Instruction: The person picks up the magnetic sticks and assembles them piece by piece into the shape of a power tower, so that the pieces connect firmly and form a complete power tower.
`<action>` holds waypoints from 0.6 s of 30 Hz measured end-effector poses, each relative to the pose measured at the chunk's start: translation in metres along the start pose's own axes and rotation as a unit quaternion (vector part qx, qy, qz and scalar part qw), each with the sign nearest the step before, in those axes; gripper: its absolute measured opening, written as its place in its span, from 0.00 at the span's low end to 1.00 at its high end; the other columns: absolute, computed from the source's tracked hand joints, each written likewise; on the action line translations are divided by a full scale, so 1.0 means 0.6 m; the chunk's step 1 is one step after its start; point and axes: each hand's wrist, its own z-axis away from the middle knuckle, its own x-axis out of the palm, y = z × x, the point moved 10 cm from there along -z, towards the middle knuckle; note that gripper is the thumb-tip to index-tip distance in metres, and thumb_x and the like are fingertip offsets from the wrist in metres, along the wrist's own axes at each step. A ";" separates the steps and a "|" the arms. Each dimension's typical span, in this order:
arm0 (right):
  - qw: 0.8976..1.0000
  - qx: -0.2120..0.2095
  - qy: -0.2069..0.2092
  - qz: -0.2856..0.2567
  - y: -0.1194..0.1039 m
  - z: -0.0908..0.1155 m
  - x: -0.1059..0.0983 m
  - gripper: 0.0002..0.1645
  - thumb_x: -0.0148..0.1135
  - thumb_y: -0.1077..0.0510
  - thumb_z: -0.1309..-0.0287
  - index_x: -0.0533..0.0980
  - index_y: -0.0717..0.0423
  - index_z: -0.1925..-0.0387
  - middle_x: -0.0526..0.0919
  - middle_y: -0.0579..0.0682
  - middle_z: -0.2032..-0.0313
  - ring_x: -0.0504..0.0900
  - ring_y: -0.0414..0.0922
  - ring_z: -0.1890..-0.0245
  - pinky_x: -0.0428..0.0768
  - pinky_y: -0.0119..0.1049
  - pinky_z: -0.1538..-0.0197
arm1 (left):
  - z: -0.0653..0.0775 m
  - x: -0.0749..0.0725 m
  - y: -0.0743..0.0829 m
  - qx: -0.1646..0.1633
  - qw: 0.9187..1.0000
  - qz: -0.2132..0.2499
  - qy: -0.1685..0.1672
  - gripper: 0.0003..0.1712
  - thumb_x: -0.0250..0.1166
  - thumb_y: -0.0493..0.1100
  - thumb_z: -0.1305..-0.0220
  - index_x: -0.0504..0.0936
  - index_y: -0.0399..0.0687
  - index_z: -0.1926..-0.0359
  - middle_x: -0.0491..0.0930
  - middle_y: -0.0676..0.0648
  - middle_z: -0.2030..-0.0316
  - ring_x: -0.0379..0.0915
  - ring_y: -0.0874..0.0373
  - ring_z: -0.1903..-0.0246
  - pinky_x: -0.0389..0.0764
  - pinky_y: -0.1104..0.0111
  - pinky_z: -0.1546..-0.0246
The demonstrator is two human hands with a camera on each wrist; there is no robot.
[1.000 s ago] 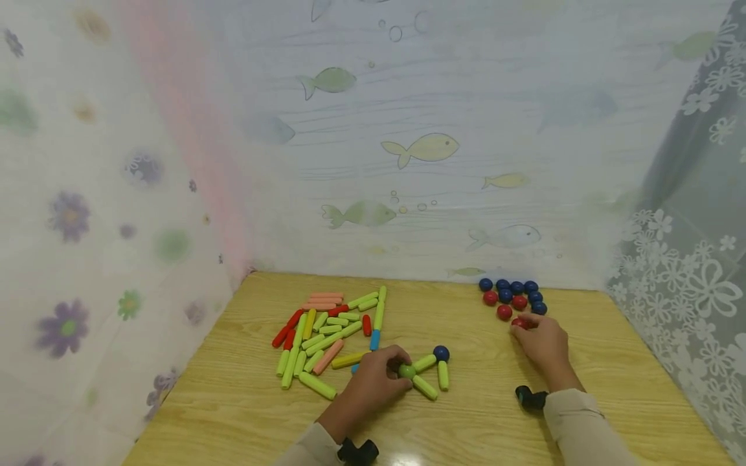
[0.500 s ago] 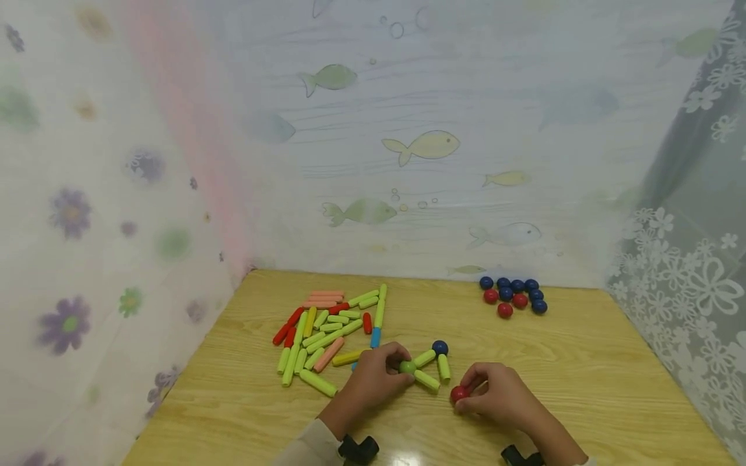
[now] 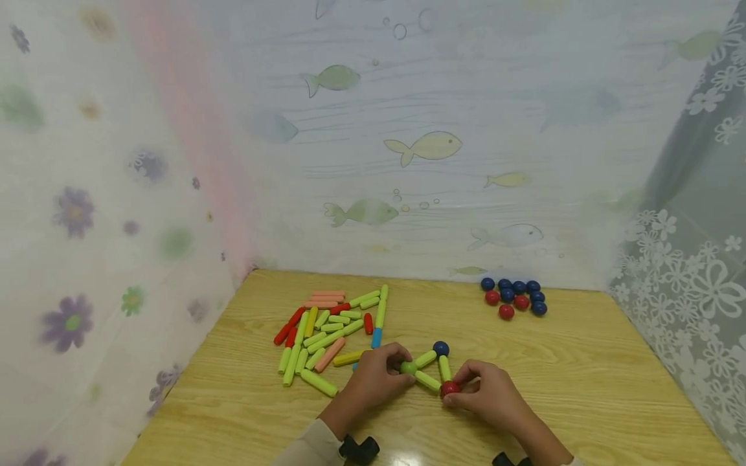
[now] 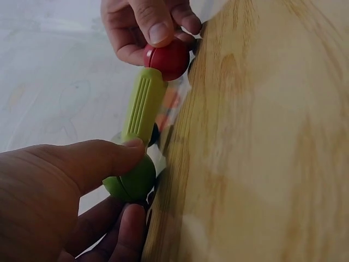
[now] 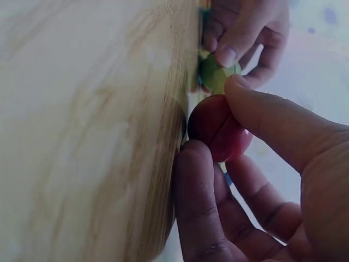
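Note:
My left hand (image 3: 379,375) pinches a green ball (image 4: 133,180) between thumb and fingers. Two light green rods fan out from that ball; the upper rod (image 3: 425,359) reaches a dark blue ball (image 3: 441,349). From the blue ball a third light green rod (image 3: 445,367) points toward me. My right hand (image 3: 486,393) grips a red ball (image 5: 218,128) at the near corner, where the lower rod (image 4: 143,103) and the third rod meet it. In the left wrist view the lower rod's end touches the red ball; whether it is fully seated I cannot tell.
Left of my hands lies a spread of loose rods (image 3: 332,328) in light green, red, yellow, salmon and blue. At the back right sits a cluster of dark blue balls (image 3: 519,287) and red balls (image 3: 506,312). A fabric wall (image 3: 373,246) borders the wooden table (image 3: 583,362).
My right hand has brought a red ball from the back-right cluster leftward and nearer, up against the rod ends. My left hand has stayed on the green ball.

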 end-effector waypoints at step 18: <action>1.000 0.003 -0.005 -0.019 0.009 -0.005 0.003 0.26 0.83 0.47 0.51 0.80 0.56 0.57 0.85 0.49 0.62 0.85 0.43 0.64 0.84 0.35 0.65 | -0.003 0.004 -0.007 0.001 1.000 -0.001 0.001 0.14 0.78 0.47 0.40 0.83 0.59 0.56 0.85 0.59 0.59 0.82 0.69 0.60 0.82 0.74 0.59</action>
